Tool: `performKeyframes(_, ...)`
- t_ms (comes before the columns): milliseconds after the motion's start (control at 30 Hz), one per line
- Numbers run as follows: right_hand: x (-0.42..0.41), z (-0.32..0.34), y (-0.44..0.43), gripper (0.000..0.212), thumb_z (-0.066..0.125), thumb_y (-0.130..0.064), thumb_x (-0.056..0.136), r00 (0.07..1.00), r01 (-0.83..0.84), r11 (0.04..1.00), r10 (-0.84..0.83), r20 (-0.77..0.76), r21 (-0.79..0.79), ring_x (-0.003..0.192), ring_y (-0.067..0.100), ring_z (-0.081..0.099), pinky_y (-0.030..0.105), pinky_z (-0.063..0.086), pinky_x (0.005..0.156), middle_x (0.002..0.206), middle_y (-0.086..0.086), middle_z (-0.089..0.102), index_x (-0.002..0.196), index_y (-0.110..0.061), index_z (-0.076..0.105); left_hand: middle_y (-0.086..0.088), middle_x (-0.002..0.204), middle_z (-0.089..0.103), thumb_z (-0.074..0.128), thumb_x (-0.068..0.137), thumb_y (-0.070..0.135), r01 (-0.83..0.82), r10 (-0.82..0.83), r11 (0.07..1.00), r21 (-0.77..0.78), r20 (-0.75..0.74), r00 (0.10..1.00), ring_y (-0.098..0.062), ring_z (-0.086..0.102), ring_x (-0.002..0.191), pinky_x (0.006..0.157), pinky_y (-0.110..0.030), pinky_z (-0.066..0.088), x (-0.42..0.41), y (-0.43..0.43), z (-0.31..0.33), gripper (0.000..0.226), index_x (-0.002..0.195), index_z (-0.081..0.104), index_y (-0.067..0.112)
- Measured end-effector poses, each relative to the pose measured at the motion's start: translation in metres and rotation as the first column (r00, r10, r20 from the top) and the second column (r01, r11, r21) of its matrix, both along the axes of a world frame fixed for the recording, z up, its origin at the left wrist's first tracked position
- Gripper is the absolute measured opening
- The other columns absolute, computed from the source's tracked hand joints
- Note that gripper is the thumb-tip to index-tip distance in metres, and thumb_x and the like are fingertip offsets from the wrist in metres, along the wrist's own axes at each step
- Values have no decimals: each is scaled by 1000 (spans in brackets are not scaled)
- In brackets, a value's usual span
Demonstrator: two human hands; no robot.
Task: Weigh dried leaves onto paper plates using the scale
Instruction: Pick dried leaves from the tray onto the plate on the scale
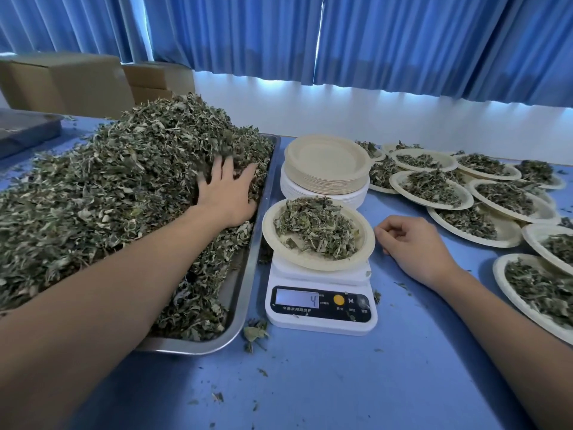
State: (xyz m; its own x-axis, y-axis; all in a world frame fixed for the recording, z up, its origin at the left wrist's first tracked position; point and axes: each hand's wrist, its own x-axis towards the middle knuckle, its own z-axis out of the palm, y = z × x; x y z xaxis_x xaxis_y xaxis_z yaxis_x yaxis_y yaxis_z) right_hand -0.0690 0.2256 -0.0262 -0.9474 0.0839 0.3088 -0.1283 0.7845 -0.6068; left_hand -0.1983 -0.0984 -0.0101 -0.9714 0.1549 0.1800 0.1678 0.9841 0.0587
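A big heap of dried green leaves (124, 181) fills a steel tray (248, 274) on the left. My left hand (229, 193) lies on the heap's right slope with fingers spread, their tips sunk among the leaves. A white digital scale (322, 305) stands right of the tray, its display reading 4. On it sits a paper plate (366, 243) with a small pile of leaves (316, 228). My right hand (415, 246) rests on the blue table just right of that plate, fingers loosely curled, holding nothing.
A stack of unused paper plates (325, 162) stands behind the scale. Several leaf-filled plates (465, 197) spread over the table's right side. Cardboard boxes (62, 82) and a grey bin (24, 128) stand at the back left. Loose leaf bits (254, 333) lie by the tray's corner.
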Motion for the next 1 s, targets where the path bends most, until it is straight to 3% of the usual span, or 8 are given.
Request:
performKeyframes(133,3,0,0,25,64,-25,98,1000,-8,1000,8,0,-8,53,10,57,35,52,64,60,-8,66,73,-28,69,-17,157,31,32,104,38,29,-19,998,-56,169,985,-40,23,146,113,-65,22,2,0,-1,49,151,34,23)
performKeyframes(233,4,1,-1,24,64,-25,98,1000,-12,1000,12,1,-7,55,12,59,36,53,65,61,-7,67,74,-28,69,-13,128,58,45,98,29,83,-81,996,-36,54,995,-38,57,114,90,-51,49,14,4,12,32,126,59,23)
performKeyframes(367,5,1,0,24,64,-25,98,1000,-17,1000,17,15,-12,50,6,53,34,50,62,61,-6,67,75,-27,69,-8,97,65,55,90,24,73,-76,997,-30,-124,989,-33,61,85,71,-40,44,25,12,28,20,104,68,29)
performKeyframes(500,6,2,-1,24,64,-25,99,1000,-18,1000,18,19,-14,49,5,51,33,49,60,62,-6,67,76,-27,70,-12,142,44,63,87,31,47,-64,997,-57,-355,933,-34,39,133,100,-54,37,22,12,33,55,139,49,28)
performKeyframes(567,6,2,-1,23,64,-25,98,1000,-16,1000,17,20,-16,48,5,50,32,48,59,62,-6,67,76,-27,70,-17,160,19,64,87,37,-51,44,998,-23,-234,971,-37,13,149,110,-64,22,20,9,29,72,149,30,27)
performKeyframes(700,7,2,-1,22,64,-25,98,1000,-14,1000,14,20,-14,48,5,49,31,47,59,62,-4,67,77,-27,71,-24,153,34,42,99,45,-173,180,983,-63,133,975,-45,33,139,111,-59,29,20,7,14,55,145,33,17)
performKeyframes(900,8,3,-1,21,65,-24,97,999,-12,1000,13,30,-10,47,4,47,30,45,58,63,-1,67,78,-28,71,-15,129,58,53,95,25,-56,61,997,-45,103,993,-40,58,113,80,-45,43,29,13,29,37,132,53,20)
performKeyframes(1000,8,3,-2,20,65,-22,97,999,-18,1000,18,33,-8,47,4,47,29,45,58,64,-1,67,79,-27,71,-13,127,61,61,91,18,-57,55,998,20,71,996,-39,61,110,83,-45,45,34,11,37,41,132,57,25)
